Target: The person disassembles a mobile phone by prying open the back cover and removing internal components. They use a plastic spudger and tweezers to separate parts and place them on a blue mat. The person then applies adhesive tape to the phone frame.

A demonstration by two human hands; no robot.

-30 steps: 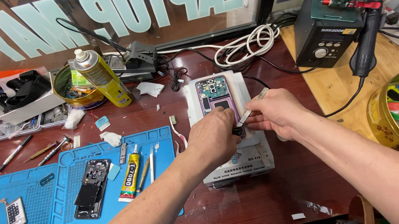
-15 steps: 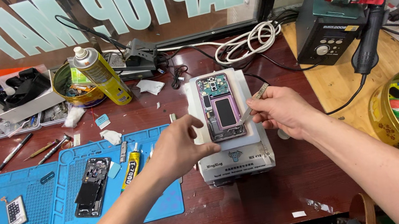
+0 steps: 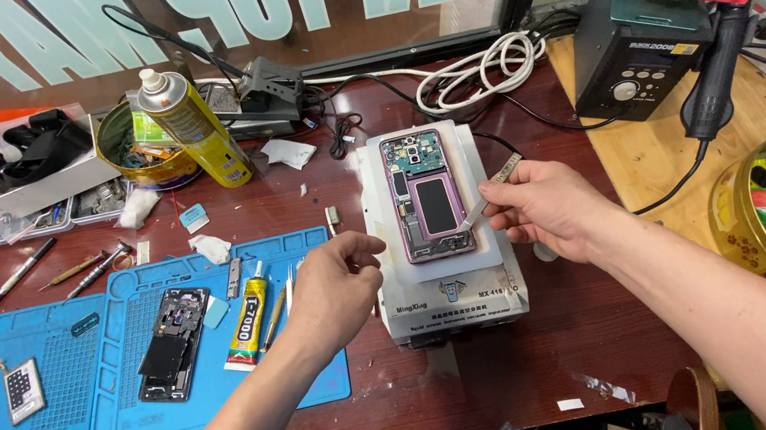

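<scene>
Now left hand (image 3: pixel 333 288) has left phone (image 3: pixel 428 194); right hand (image 3: pixel 544 206) holds tool (image 3: pixel 491 194).

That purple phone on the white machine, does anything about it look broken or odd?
The purple phone lies with its back cover off, inner parts and a dark battery showing. It sits straight on the white machine. The right hand holds a thin metal tool at its edge. No cracks or spills are visible.

Opened purple phone (image 3: pixel 429 196) flat, face-down on white heating plate (image 3: pixel 470 156); metal pry tool (image 3: pixel 491 191) touching its right edge.
</scene>
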